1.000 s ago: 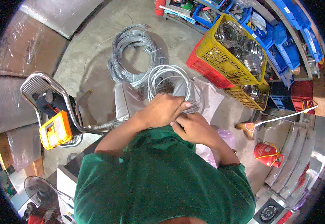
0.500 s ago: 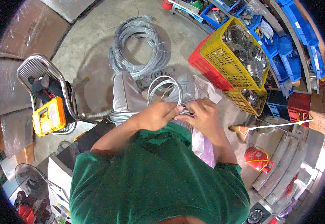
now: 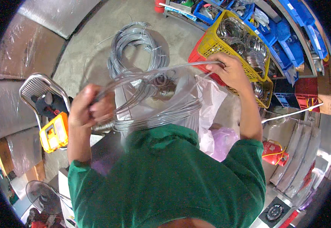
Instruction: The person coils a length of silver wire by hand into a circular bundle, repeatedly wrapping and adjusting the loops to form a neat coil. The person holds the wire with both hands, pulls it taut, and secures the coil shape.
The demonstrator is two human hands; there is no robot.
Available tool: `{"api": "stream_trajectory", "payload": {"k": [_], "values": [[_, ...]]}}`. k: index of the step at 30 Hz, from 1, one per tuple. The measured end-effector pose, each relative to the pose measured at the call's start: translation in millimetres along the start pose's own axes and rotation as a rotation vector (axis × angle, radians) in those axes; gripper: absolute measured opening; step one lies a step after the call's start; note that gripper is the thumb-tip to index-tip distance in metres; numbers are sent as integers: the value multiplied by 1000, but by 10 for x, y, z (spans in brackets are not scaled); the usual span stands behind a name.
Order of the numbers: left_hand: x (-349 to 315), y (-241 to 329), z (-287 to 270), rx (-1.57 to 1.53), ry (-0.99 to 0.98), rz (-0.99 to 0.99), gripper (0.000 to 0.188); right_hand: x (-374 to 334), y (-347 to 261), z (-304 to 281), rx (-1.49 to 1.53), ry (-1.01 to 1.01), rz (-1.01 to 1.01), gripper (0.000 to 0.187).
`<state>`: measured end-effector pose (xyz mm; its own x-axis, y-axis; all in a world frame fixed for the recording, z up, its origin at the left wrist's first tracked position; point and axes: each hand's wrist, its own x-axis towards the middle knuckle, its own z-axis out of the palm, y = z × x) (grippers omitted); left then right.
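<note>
My left hand (image 3: 91, 106), smeared by motion, is closed around a bundle of looped grey metal wire (image 3: 133, 77). Away to the right, my raised right hand (image 3: 229, 72) pinches a length of the same wire between thumb and fingers. The strands stretch between both hands, blurred, above my knees. A wider coil of silvery wire (image 3: 165, 116) lies across my lap. Beyond my knees, a large thick coil of grey wire (image 3: 116, 49) rests on the floor, with smaller dark loops (image 3: 159, 83) beside it.
A yellow crate (image 3: 211, 40) full of wire coils is stacked on a red crate (image 3: 196, 57). Blue bins (image 3: 287, 45) line the right shelves. On the left, a metal chair (image 3: 40, 78) carries a yellow case (image 3: 54, 131). A red gas cylinder (image 3: 274, 153) stands at right.
My hands were together over my lap on a small coil. They have moved far apart, the left leftward, the right up and right, drawing wire out between them.
</note>
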<state>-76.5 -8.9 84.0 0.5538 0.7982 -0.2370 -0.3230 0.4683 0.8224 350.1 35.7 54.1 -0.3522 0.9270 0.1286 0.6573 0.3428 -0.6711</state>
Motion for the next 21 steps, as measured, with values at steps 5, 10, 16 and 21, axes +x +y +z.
{"api": "stream_trajectory", "payload": {"k": [5, 10, 16, 21], "values": [[-87, 159, -120, -389, -319, 257, 52, 43, 336, 169, 35, 114, 133, 24], [-182, 482, -162, -454, -258, 540, 51, 230, 374, 131, -42, 174, 177, 37], [-221, 895, 74, -450, -398, 579, 52, 790, 244, -302, 13, 397, -38, 42], [-5, 193, 343, -729, -470, 234, 54, 1084, 689, -141, -117, 473, 92, 51]]}}
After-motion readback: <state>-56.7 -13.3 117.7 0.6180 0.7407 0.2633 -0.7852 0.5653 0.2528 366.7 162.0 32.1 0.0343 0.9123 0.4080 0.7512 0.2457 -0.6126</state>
